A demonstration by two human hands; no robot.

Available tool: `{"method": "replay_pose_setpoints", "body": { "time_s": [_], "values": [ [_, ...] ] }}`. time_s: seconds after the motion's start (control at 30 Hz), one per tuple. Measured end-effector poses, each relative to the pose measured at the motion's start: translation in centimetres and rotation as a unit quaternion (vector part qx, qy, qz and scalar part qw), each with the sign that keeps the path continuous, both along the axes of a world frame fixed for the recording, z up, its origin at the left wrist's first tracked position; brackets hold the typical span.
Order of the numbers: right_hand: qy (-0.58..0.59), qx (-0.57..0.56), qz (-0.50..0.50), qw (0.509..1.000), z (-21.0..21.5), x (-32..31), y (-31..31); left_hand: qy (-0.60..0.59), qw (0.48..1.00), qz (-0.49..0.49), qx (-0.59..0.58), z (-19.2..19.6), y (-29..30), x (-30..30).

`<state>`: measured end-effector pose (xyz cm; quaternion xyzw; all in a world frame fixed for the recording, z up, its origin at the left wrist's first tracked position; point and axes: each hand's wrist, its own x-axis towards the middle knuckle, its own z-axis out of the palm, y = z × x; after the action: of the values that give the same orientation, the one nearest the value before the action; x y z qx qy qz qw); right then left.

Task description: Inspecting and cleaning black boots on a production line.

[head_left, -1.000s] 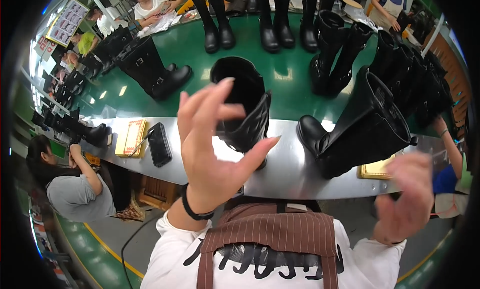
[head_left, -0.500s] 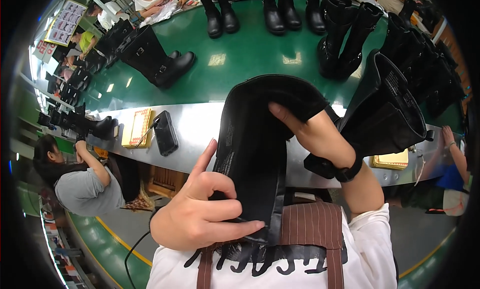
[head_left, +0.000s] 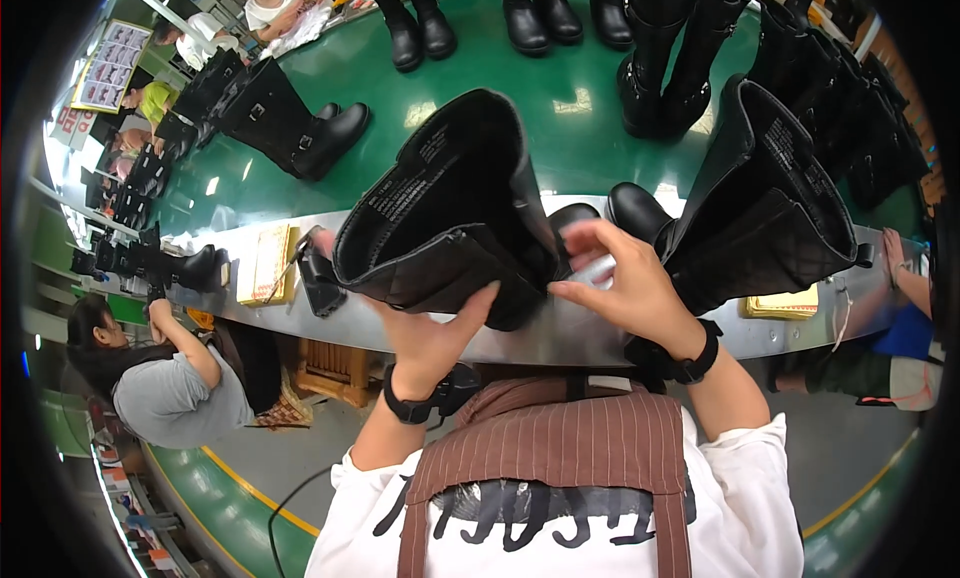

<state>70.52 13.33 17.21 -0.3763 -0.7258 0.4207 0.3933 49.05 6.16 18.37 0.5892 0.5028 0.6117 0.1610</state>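
Observation:
A tall black boot (head_left: 445, 263) stands at the metal edge in front of me, its wide top opening tilted toward me and pale print visible on the lining. My left hand (head_left: 425, 333) grips its shaft, with the thumb on the near side and fingertips showing beyond the left rim. Beside the shaft's right edge is my right hand (head_left: 625, 283), its thumb and fingers curved but apart; whether the fingertips touch the leather I cannot tell. A second black boot (head_left: 745, 248) with a quilted panel stands just right of that hand, its opening facing me.
The green table (head_left: 480, 128) has a metal front edge (head_left: 600, 328). On it are a buckled boot pair (head_left: 285, 123), more boots (head_left: 660, 68), a yellow card stack (head_left: 268, 266), a dark phone-like object (head_left: 320, 283) and another yellow stack (head_left: 785, 304). A co-worker (head_left: 180, 383) sits left.
The boot's shaft, folded over and held close to me before, now stands opened out at the table edge. My left hand moved up onto the shaft; my right hand came out from inside it.

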Motion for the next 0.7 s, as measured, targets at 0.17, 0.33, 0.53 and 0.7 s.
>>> {"method": "replay_pose_setpoints", "body": {
  "time_s": [0.17, 0.33, 0.53, 0.7],
  "values": [
    [-0.14, -0.173, 0.032, 0.974, -6.1, -0.8, -2.3, -0.021, 0.994, 0.025, -0.104, -5.4, -1.4, 2.1],
    [-0.07, -0.231, 0.027, 0.97, -8.0, -1.6, -2.8, -0.118, 0.981, -0.035, -0.153, -6.2, -1.8, 1.9],
    [-0.06, -0.356, 0.162, 0.918, -8.0, -1.7, -1.3, -0.014, 0.948, -0.127, -0.292, -7.4, -1.7, 1.4],
    [0.049, -0.372, 0.109, 0.92, 1.1, -2.3, -2.4, -0.027, 0.958, -0.052, -0.281, -7.7, -1.3, 2.1]
  ]
}}
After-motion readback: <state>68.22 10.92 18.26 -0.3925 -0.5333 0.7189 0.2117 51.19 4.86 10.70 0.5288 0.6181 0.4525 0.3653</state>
